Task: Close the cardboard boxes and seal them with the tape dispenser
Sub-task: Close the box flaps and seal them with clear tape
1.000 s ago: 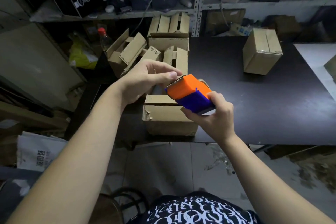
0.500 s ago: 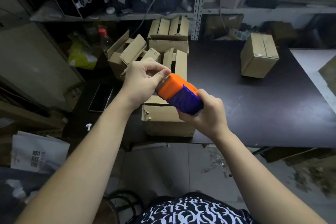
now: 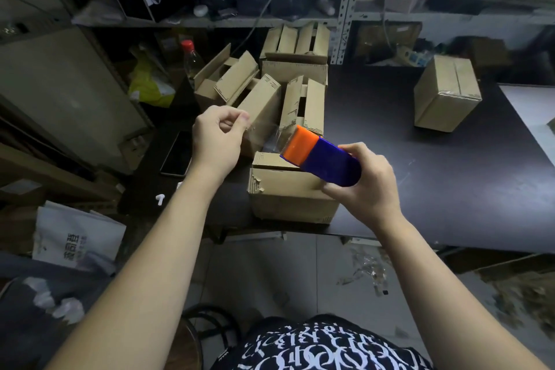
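Left hand is raised above the left end of the desk, with thumb and forefinger pinched on the end of a clear tape strip. The strip is faint and runs right to the tape dispenser. Just left of the wrist, a phone lies flat on a dark surface. Behind the strip, several open boxes stand clustered with their flaps up. The near box sits at the front edge of the desk, directly under the dispenser, with its top flaps folded down. Right hand grips the blue body of the dispenser, whose orange end points left and up. A taped box stands well apart at the far right of the desk.
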